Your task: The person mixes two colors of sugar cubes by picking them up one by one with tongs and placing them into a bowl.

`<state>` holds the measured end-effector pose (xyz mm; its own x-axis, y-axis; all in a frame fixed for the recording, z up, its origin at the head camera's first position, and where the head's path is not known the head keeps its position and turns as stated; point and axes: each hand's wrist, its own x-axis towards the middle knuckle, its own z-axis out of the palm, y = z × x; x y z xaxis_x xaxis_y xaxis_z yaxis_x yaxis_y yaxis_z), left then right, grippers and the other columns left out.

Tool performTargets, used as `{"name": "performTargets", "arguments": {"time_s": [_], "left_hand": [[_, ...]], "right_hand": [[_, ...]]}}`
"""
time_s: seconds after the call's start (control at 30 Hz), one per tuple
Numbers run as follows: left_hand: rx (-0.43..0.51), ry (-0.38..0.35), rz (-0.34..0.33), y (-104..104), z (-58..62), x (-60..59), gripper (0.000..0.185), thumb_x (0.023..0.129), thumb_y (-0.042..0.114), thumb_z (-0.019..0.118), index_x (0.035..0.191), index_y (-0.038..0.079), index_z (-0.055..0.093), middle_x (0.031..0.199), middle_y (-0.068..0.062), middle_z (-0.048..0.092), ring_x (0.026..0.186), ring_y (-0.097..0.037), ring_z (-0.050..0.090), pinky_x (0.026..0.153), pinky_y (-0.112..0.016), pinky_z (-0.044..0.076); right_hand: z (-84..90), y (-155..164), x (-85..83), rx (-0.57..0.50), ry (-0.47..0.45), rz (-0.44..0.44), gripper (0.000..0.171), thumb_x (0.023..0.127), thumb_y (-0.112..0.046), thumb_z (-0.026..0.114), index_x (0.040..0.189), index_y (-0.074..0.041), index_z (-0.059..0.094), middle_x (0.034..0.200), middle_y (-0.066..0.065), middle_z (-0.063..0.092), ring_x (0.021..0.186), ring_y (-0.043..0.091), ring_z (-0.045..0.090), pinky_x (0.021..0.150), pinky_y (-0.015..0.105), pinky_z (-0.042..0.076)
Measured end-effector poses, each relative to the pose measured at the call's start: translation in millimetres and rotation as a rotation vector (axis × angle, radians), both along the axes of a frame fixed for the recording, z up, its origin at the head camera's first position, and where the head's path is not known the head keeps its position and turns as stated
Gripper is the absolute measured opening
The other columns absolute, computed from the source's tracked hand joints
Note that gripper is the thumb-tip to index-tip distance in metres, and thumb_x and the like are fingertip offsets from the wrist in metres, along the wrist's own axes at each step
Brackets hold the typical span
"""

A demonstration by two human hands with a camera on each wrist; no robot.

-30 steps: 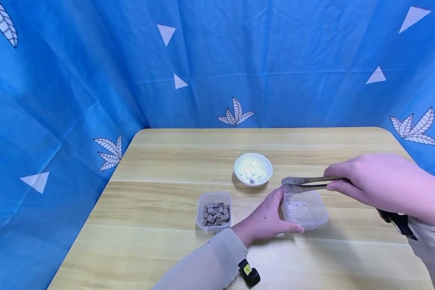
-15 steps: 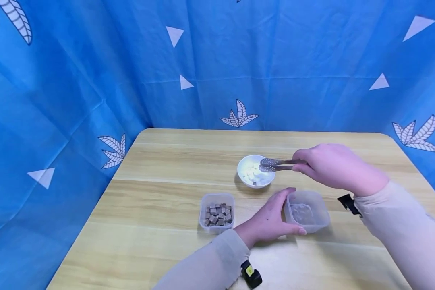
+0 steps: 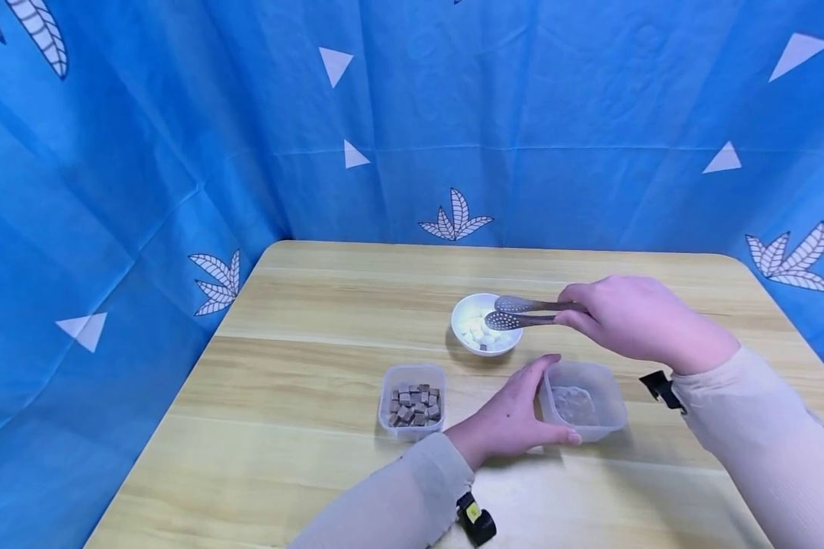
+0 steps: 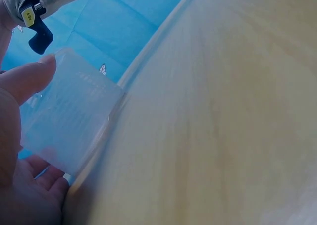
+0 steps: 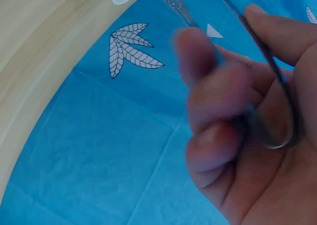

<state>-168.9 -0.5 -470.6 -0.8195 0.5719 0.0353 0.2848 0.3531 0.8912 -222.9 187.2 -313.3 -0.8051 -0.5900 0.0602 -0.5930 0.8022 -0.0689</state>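
Metal tongs (image 3: 525, 313) in right hand (image 3: 635, 320), left hand (image 3: 511, 418) cupping container (image 3: 582, 400)

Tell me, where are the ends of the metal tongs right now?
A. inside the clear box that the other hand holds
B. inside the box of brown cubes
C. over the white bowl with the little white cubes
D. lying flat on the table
C: the right hand holds the tongs with their perforated ends above the white bowl, while the left hand grips the clear box nearer the person.
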Motion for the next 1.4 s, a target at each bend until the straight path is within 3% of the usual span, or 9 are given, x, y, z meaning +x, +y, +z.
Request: {"name": "performTargets", "arguments": {"time_s": [0.17, 0.37, 0.57, 0.83, 1.03, 1.17, 1.27, 1.4], "left_hand": [[0.010, -0.008, 0.006, 2, 1.2, 1.1, 0.114, 0.079, 0.045, 0.086, 0.163, 0.029, 0.011, 0.159, 0.005, 0.032, 0.141, -0.011, 0.034, 0.116, -0.037, 0.030], [0.028, 0.002, 0.006, 3, 7.7, 3.8, 0.116, 0.078, 0.046, 0.087, 0.162, 0.034, 0.007, 0.161, 0.007, 0.027, 0.143, -0.011, 0.031, 0.117, -0.041, 0.029], [-0.015, 0.048, 0.059, -4, 28.0, 10.2, 0.114, 0.079, 0.051, 0.084, 0.162, 0.035, 0.008, 0.164, 0.007, 0.020, 0.148, -0.017, 0.026, 0.117, -0.048, 0.029], [-0.112, 0.094, 0.037, -26, 59.6, 26.8, 0.112, 0.079, 0.052, 0.083, 0.161, 0.038, 0.008, 0.164, 0.008, 0.021, 0.146, -0.019, 0.030, 0.114, -0.050, 0.033], [-0.137, 0.130, 0.011, -61, 88.0, 36.1, 0.109, 0.080, 0.050, 0.083, 0.160, 0.043, 0.009, 0.164, 0.012, 0.019, 0.148, -0.016, 0.026, 0.116, -0.052, 0.030], [-0.161, 0.161, 0.039, -98, 99.9, 33.0, 0.110, 0.077, 0.049, 0.085, 0.159, 0.045, 0.011, 0.164, 0.012, 0.017, 0.147, -0.019, 0.028, 0.115, -0.054, 0.030], [-0.200, 0.189, 0.094, -127, 100.9, 24.5, 0.111, 0.075, 0.051, 0.086, 0.159, 0.045, 0.015, 0.164, 0.012, 0.018, 0.147, -0.020, 0.029, 0.114, -0.054, 0.031], [-0.234, 0.176, 0.165, -162, 93.7, 16.6, 0.111, 0.073, 0.051, 0.088, 0.158, 0.045, 0.018, 0.164, 0.010, 0.020, 0.147, -0.021, 0.028, 0.113, -0.057, 0.032]], "right_hand": [[-0.1, 5, 10.1, -0.033, -0.025, 0.008, 0.014, 0.100, -0.028, 0.064, 0.104, -0.016, 0.070, 0.078, -0.012, 0.062, 0.062, 0.007, 0.051, 0.061, 0.041, 0.051], [5.5, 10, 19.7, -0.101, -0.017, -0.028, 0.023, 0.103, -0.032, 0.057, 0.112, -0.014, 0.068, 0.086, -0.010, 0.064, 0.068, 0.008, 0.053, 0.066, 0.042, 0.051], [14.5, 13, 25.5, -0.132, -0.002, -0.049, 0.039, 0.102, -0.042, 0.058, 0.119, -0.008, 0.066, 0.086, -0.005, 0.066, 0.069, 0.009, 0.057, 0.068, 0.044, 0.054], [18.5, 25, 32.7, -0.143, 0.025, -0.061, 0.039, 0.102, -0.040, 0.059, 0.124, -0.009, 0.065, 0.093, -0.004, 0.068, 0.074, 0.009, 0.060, 0.072, 0.047, 0.055], [17.0, 28, 37.8, -0.144, 0.016, -0.061, 0.038, 0.102, -0.041, 0.059, 0.122, -0.010, 0.066, 0.090, -0.007, 0.067, 0.072, 0.008, 0.058, 0.072, 0.045, 0.054], [16.4, 30, 39.4, -0.139, -0.002, -0.065, 0.037, 0.103, -0.042, 0.056, 0.122, -0.011, 0.065, 0.087, -0.009, 0.064, 0.071, 0.008, 0.055, 0.070, 0.042, 0.052], [16.1, 31, 40.0, -0.143, -0.010, -0.073, 0.037, 0.103, -0.042, 0.056, 0.123, -0.012, 0.065, 0.088, -0.009, 0.064, 0.072, 0.008, 0.055, 0.070, 0.043, 0.051], [14.6, 29, 41.4, -0.145, -0.016, -0.077, 0.038, 0.103, -0.043, 0.056, 0.123, -0.012, 0.065, 0.093, -0.006, 0.068, 0.076, 0.009, 0.059, 0.075, 0.047, 0.053]]}}
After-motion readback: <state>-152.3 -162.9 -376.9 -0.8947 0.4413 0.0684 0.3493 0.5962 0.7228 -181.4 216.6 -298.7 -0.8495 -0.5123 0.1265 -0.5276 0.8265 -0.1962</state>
